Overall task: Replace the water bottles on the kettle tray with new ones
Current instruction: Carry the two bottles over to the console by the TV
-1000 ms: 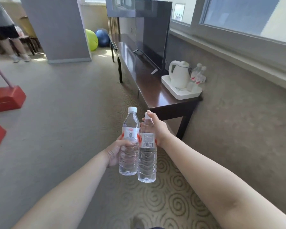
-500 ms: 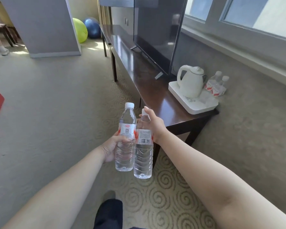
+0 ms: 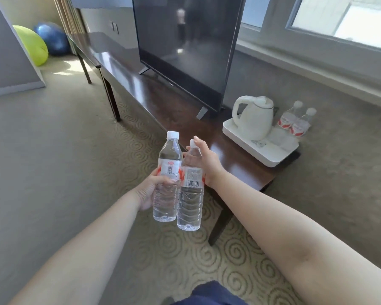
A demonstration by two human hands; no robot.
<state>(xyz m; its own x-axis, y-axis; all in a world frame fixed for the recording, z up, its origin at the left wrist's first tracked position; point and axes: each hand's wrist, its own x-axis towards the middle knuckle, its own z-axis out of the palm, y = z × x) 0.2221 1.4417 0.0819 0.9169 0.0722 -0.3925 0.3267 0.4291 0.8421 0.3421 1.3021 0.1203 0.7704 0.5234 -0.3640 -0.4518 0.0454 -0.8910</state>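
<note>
My left hand (image 3: 149, 191) grips a full clear water bottle (image 3: 168, 179) with a white cap and red-white label. Touching it on the right, a second full bottle (image 3: 190, 194) hangs in my right hand (image 3: 207, 164), its barcode facing me. Both are held upright in mid-air in front of the table's near end. Farther right, a white kettle tray (image 3: 260, 155) sits at the table's end with a white kettle (image 3: 254, 117) on it. Two small water bottles (image 3: 295, 119) stand at the tray's back right, behind the kettle.
A long dark wooden table (image 3: 154, 93) runs along the wall under the window and carries a large black TV (image 3: 189, 45). Green and blue exercise balls (image 3: 42, 42) lie at the far left. Patterned carpet (image 3: 64, 150) covers the floor. My knee shows at the bottom edge.
The view has moved closer to the table: the tray, kettle and TV appear larger and nearer. Both hands keep the same hold on the bottles.
</note>
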